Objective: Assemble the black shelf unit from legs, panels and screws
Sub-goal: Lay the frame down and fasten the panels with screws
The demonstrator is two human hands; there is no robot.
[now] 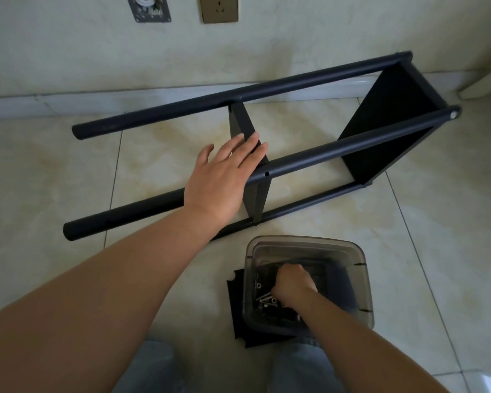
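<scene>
The black shelf unit point(267, 143) is lying on its side on the tiled floor point(437, 222) near the wall, and the left hand point(224, 174) is resting flat on the middle panel point(245, 129) and near upper leg point(338, 150), its fingers point(250, 143) spread and released. The right hand point(294, 285) is reaching down into a smoky clear plastic tub point(360, 268) sitting on a loose black panel point(234, 302), its fingers curled among the silver screws point(265, 299); whether they are grasping one I cannot tell.

Soft even daylight, wide-angle edge warp
</scene>
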